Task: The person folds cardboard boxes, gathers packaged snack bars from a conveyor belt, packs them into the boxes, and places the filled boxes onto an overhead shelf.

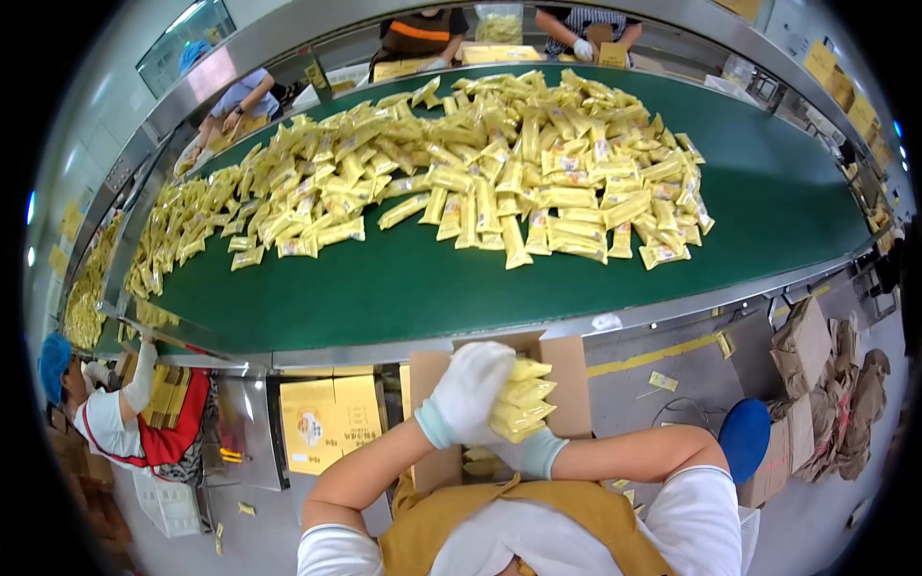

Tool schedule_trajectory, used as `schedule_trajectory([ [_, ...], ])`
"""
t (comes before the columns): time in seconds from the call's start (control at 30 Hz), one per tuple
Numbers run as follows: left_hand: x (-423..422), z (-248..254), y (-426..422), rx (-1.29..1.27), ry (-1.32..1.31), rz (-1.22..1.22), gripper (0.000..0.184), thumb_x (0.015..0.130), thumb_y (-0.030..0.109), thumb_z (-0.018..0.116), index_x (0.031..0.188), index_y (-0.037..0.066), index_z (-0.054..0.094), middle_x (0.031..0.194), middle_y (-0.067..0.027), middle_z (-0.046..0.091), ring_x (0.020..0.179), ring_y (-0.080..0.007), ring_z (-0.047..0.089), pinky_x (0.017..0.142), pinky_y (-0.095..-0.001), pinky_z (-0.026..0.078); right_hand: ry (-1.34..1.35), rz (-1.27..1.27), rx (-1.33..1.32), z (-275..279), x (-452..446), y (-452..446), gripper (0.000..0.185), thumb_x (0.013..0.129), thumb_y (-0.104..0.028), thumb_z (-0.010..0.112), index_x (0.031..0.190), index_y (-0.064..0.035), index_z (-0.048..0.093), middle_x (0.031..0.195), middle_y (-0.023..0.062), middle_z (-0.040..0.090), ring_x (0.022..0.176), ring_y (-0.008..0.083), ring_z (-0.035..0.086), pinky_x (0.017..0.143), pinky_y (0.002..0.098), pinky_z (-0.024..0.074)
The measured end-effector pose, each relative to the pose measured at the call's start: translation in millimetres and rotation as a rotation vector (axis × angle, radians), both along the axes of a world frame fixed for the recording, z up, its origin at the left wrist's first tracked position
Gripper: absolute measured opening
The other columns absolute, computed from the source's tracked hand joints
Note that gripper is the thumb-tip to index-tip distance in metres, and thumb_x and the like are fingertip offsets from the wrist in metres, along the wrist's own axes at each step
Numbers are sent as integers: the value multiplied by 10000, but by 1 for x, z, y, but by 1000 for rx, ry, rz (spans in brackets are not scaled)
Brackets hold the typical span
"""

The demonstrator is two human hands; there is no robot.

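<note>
My left hand (pixel 473 384), in a white glove, is closed around a stack of several yellow snack packets (pixel 523 401). The packets are held above an open cardboard box (pixel 567 384) in front of my body. My right hand (pixel 514 451), also gloved, is low in the box opening, against the underside of the stack; its fingers are hidden. A few more yellow packets (pixel 483 466) show inside the box below my hands.
A green conveyor belt (pixel 403 298) with a metal edge carries a large heap of yellow packets (pixel 538 163). Printed yellow cartons (pixel 331 422) stand at left. A co-worker (pixel 125 403) works further left; others work across the belt. At right are a blue stool (pixel 744 439) and brown cardboard (pixel 802 350).
</note>
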State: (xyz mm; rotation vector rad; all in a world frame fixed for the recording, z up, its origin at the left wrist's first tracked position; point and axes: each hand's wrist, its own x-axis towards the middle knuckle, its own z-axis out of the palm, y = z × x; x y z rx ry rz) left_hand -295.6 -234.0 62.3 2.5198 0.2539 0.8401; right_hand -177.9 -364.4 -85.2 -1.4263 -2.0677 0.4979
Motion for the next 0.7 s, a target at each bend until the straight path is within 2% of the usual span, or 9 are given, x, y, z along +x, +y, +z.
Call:
schedule_trajectory([
  [0.03, 2, -14, -3, 56, 36, 69, 700, 851, 310, 653, 1449, 21, 432, 1275, -185, 546, 1107, -330, 563, 951, -476, 444, 66, -89, -15, 14, -4, -2, 523, 964, -307, 517, 1472, -187, 480, 1332, 194, 571, 1117, 352, 609, 883, 512, 458],
  [0.07, 2, -27, -6, 109, 73, 143, 645, 847, 219, 628, 1443, 35, 462, 1249, -185, 557, 1082, -338, 562, 941, -478, 427, -190, 17, -207, 31, -5, 1, 523, 968, -308, 510, 1476, -189, 477, 1312, 186, 587, 1099, 350, 621, 872, 519, 467],
  [0.13, 0, -45, -8, 297, 311, 232, 689, 787, 258, 662, 1398, -7, 485, 1209, -194, 556, 1120, -359, 543, 971, -510, 409, -700, 227, -596, 59, -6, 10, 524, 975, -311, 495, 1484, -193, 470, 1272, 172, 619, 1063, 346, 643, 849, 532, 484],
  [0.2, 0, -61, -14, 457, 529, 312, 744, 769, 259, 667, 1427, -11, 448, 1191, -182, 541, 1138, -337, 522, 1006, -514, 364, -662, 285, -661, 62, -9, 16, 524, 978, -296, 482, 1494, -205, 461, 1206, 163, 655, 1020, 347, 661, 779, 553, 502],
  [0.27, 10, -60, -15, 327, 728, 294, 770, 781, 252, 658, 1462, -1, 406, 1188, -173, 534, 1131, -324, 513, 997, -496, 360, -711, 381, -651, 40, -11, 18, 508, 989, -274, 452, 1496, -229, 463, 1106, 122, 702, 965, 346, 683, 650, 569, 514],
  [0.4, 27, -78, -8, 318, 931, 219, 865, 778, 266, 684, 1524, 29, 316, 1193, -148, 526, 1116, -286, 505, 954, -458, 358, -669, 301, -655, 39, -9, 27, 616, 1009, -582, 363, 1371, -124, 561, 1262, 184, 662, 968, 369, 698, 751, 492, 533],
  [0.57, 17, -69, 20, 64, 1030, -125, 1089, 701, 366, 772, 1542, -35, 208, 1411, -271, 427, 1340, -390, 424, 1119, -470, 310, -575, 435, -595, 59, 2, 41, 482, 995, -458, 492, 1305, -113, 621, 1053, 203, 722, 920, 350, 701, 762, 459, 549],
  [0.63, 18, -26, 34, 24, 1230, -287, 833, 810, 385, 710, 1473, -6, 391, 1451, -285, 414, 1368, -406, 418, 1125, -458, 349, -612, 703, -505, 120, 30, 62, 435, 987, -419, 536, 1265, -103, 647, 1023, 201, 727, 906, 347, 697, 775, 443, 551],
  [0.7, 26, 32, 57, -71, 1469, -488, 665, 872, 377, 673, 1406, 14, 517, 1370, -260, 529, 1307, -363, 512, 1082, -431, 417, -3, 648, -714, 165, 76, 89, 383, 952, -357, 622, 1225, -94, 673, 1064, 173, 722, 912, 344, 690, 791, 419, 552],
])
